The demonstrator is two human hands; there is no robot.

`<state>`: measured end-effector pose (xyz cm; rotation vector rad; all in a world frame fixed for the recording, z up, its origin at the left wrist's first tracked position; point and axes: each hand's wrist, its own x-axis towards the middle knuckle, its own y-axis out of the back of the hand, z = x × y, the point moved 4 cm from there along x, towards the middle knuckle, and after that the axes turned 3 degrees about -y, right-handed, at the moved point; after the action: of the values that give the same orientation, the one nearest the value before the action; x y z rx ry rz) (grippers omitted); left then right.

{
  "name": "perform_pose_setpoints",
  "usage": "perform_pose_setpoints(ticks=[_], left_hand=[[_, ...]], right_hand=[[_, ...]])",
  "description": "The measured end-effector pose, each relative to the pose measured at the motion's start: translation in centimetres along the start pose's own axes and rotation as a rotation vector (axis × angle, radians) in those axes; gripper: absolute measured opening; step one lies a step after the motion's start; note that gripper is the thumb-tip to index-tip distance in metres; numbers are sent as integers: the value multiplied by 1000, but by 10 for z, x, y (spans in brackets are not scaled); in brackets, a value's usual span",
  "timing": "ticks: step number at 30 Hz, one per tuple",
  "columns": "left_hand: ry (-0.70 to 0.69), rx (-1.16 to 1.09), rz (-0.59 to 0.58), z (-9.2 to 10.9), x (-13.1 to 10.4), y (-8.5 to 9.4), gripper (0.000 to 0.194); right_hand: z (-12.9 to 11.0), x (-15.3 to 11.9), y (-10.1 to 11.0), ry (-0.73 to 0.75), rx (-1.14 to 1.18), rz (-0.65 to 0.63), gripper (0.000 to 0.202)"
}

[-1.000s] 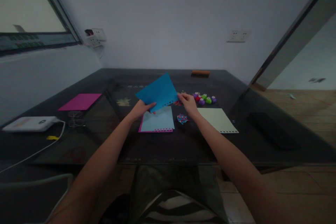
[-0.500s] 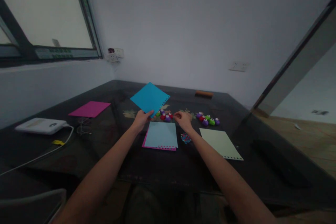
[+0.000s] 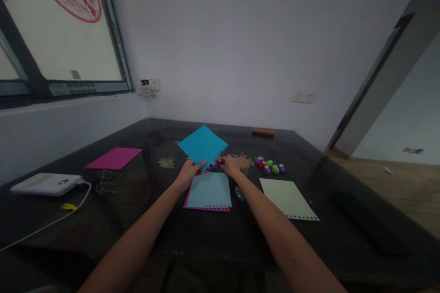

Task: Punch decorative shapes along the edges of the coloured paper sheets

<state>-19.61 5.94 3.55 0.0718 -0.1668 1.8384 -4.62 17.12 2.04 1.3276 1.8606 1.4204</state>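
My left hand [image 3: 188,171] grips the near corner of a bright blue sheet [image 3: 202,143], which is raised above the table with small holes along its right edge. My right hand [image 3: 232,165] is at the small red and purple googly-eyed toys [image 3: 215,165]; its fingers are bent over a red one, and whether they grip it is hard to tell. Just below both hands lies a pale blue sheet [image 3: 210,190] over a pink sheet [image 3: 185,202]. Tiny colourful bits [image 3: 239,193] lie beside it, partly hidden by my right forearm.
On the right are more googly-eyed toys [image 3: 270,166], a cream sheet [image 3: 288,197] and a long dark object [image 3: 367,222]. A pink sheet [image 3: 114,158], a white device [image 3: 46,184] and its cable lie left. A brown object [image 3: 263,132] sits at the table's back.
The view has tilted upward. My right hand has moved left onto the near toys, and the blue sheet now hangs closer over them, still in my left hand.
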Motion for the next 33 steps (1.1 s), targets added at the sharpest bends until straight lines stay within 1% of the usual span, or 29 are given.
perform_pose_setpoints(ticks=[4, 7, 9, 10, 12, 15, 17, 18, 20, 23, 25, 28, 30, 33], left_hand=[[14, 67, -66, -12, -2, -12, 24], [28, 48, -122, -19, -6, -25, 23], [52, 12, -124, -19, -11, -32, 23], [68, -6, -116, -18, -14, -36, 23], [105, -41, -105, -13, -19, -44, 27], [132, -100, -147, -2, -25, -62, 29], [128, -146, -187, 4, -28, -77, 29], [120, -172, -195, 5, -30, -85, 28], [95, -223, -183, 5, -33, -99, 26], [64, -240, -142, -2, -38, -112, 24], [63, -195, -140, -8, -41, -114, 24], [50, -85, -131, -10, -40, -107, 22], [11, -5, -100, -9, -38, -100, 20], [-48, 110, -49, -6, -34, -94, 20]], right_hand=[[3, -3, 3, 27, 88, 17, 26], [10, -9, 13, 68, 156, 41, 29], [17, -17, 23, 92, 212, 70, 31], [22, -22, 28, 99, 261, 81, 32], [33, -36, 37, 103, 471, 69, 30], [48, -61, 48, 26, 792, -23, 30], [53, -80, 58, -13, 940, -32, 35], [54, -90, 61, -51, 989, -49, 33], [53, -108, 66, -134, 1073, -89, 31], [48, -129, 67, -183, 1198, -59, 35], [45, -136, 63, -202, 1259, -34, 38], [43, -139, 56, -238, 1355, -26, 45], [42, -138, 53, -242, 1425, -71, 48], [40, -137, 55, -218, 1512, -108, 41]])
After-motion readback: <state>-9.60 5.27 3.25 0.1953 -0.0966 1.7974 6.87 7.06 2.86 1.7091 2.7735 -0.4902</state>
